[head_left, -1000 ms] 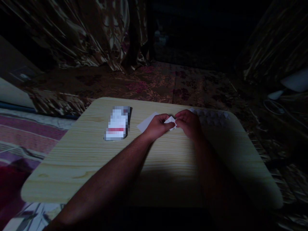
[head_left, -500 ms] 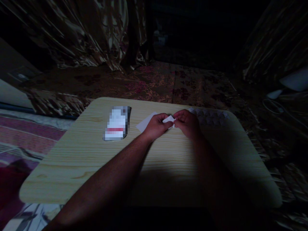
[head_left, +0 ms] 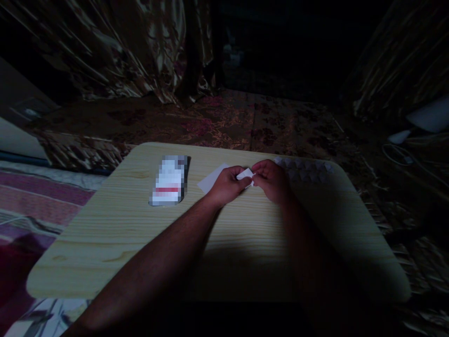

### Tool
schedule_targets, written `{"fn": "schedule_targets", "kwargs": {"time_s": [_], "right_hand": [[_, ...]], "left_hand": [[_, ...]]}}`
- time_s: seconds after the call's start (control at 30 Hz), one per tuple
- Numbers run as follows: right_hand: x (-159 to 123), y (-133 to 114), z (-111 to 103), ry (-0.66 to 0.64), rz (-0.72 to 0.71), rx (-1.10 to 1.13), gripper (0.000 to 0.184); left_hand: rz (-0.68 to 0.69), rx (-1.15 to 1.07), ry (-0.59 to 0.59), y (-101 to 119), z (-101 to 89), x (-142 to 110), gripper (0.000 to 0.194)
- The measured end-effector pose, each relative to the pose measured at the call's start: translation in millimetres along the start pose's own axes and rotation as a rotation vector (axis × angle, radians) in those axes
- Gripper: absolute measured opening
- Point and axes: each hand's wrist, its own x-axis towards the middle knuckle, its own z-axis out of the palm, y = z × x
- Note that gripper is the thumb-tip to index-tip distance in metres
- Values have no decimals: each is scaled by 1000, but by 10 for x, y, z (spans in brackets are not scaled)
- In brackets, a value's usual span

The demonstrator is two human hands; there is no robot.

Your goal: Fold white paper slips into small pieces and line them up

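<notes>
A small folded piece of white paper is held between my two hands, above the middle of the wooden table. My left hand pinches it with the thumb on top. On its other side, the fingertips of my right hand are closed at the paper's right edge. Beneath and beyond my left hand lies a flat white sheet of paper, partly covered by the hand. Several small folded paper pieces sit in rows just past my right hand, in dim light.
A pixelated white object with a red band lies on the left of the light wooden table. Patterned cloth covers the surface behind it. A lamp-like white object and cable are at the right. Striped bedding is at the left.
The folded paper's visible face has changed slightly, showing a flatter white edge between my fingers. Both hands stay in nearly the same place.
</notes>
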Motion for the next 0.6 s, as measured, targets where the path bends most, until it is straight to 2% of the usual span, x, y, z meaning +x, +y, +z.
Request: {"fn": "schedule_targets", "kwargs": {"time_s": [0.23, 0.43, 0.6], "right_hand": [[17, 40, -28, 26, -1, -36, 26], [19, 17, -48, 36, -52, -96, 12], [19, 11, -29, 45, -2, -32, 25]], "left_hand": [[15, 7, -1, 16, -4, -1, 24], [-15, -19, 21, 57, 8, -18, 24], [-30, -35, 37, 90, 26, -33, 22]]}}
